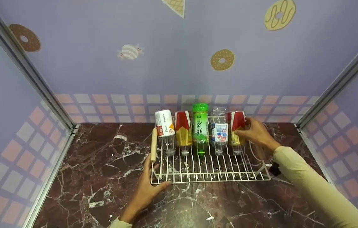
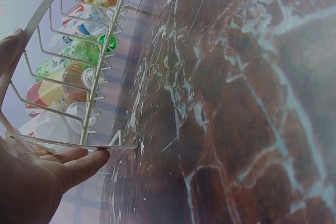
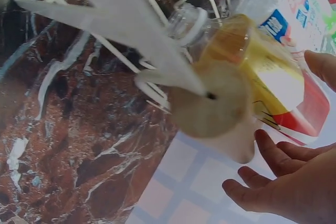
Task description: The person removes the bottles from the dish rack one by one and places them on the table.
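Observation:
A white wire rack (image 1: pixel 210 181) with wooden handles (image 1: pixel 154 145) stands on the marble-patterned surface. My left hand (image 1: pixel 145 186) grips its front left corner, thumb on one side and fingers on the other; the left wrist view shows those fingers (image 2: pixel 86 167) under the rack's end. Plastic bottles lean in a row along the back, necks down: a white-labelled one (image 1: pixel 164 123), a red-and-yellow one (image 1: pixel 183 128), a green one (image 1: pixel 200 123) and a clear one (image 1: pixel 219 132). At the right end, my right hand (image 1: pixel 256 131) holds another red-and-yellow bottle (image 3: pixel 281 85) between thumb and fingers.
A purple wall (image 1: pixel 172 76) with printed sweets and checks rises close behind the bottles. Side panels (image 1: pixel 1 126) with metal corner posts close in the left and right. A small black object (image 1: pixel 274 169) lies beside the rack, partly behind the right sleeve.

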`<state>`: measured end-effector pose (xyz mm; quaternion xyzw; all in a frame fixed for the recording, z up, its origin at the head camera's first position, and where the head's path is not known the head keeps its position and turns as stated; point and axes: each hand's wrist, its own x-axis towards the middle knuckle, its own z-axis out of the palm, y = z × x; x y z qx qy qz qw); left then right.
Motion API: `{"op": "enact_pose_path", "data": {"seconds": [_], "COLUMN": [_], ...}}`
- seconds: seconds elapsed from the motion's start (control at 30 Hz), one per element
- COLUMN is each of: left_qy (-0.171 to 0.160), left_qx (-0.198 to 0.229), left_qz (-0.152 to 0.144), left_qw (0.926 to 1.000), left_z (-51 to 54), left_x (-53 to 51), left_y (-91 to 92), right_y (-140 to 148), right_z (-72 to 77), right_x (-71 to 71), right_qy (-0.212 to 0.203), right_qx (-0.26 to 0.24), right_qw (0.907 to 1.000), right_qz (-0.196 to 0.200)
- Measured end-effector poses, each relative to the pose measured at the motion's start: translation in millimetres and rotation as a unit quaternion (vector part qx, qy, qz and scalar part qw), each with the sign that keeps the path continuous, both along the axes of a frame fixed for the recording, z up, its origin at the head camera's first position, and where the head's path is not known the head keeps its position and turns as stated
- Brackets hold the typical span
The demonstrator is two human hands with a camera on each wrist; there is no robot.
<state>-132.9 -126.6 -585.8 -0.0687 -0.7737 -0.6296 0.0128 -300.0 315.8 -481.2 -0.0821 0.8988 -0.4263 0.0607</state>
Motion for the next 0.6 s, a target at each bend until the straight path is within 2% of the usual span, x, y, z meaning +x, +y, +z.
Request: {"op": "enact_pose_path", "data": {"seconds": [0.3,0.6], "left_qy": [0.001,0.001], "left_qx": [0.006,0.012], "left_qz": [0.001,-0.004], "left_qw": [1.0000,0.9999], "left_z": [-0.7,-2.2], "left_x": [1.2,-1.6], "left_y": [0.1,-1.7], "right_y": [-7.3,-8.3], "right_z": [3.0,-4.5], "right_x": [-3.4,-2.7], "right_qy": [-0.010,-0.020], "right_qx": [0.018,0.001], "right_qw": [0.9997,0.9995], "right_qz": [-0.012,-0.025]}}
